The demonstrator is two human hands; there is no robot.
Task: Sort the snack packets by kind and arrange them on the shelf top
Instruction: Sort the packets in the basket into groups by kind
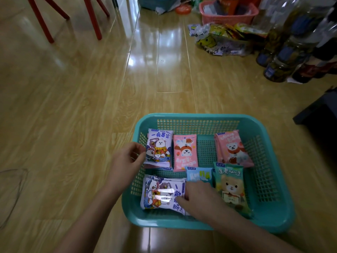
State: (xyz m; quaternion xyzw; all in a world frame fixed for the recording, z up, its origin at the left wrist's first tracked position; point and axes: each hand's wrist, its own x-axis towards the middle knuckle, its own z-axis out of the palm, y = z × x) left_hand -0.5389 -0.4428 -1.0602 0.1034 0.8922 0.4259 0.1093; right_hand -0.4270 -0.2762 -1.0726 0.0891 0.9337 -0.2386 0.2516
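A teal plastic basket [269, 196] sits on the wooden floor and holds several cartoon packets. A purple-white packet [159, 148] stands at its back left; my left hand [127, 161] pinches that packet's left edge. A second purple-white packet [160, 194] lies sideways at the front left, on top of others, with my right hand [198, 198] resting on its right end. Two pink packets [185, 152] [232, 149] lie at the back. A small blue packet [198, 174] and a green bear packet [231, 185] are at the front right.
A pink basket [228, 17] and a printed plastic bag of packets [218, 41] lie at the back right, beside several large jars [284, 57]. Red chair legs [93, 17] stand at the back left. A dark piece of furniture [321, 114] edges in on the right.
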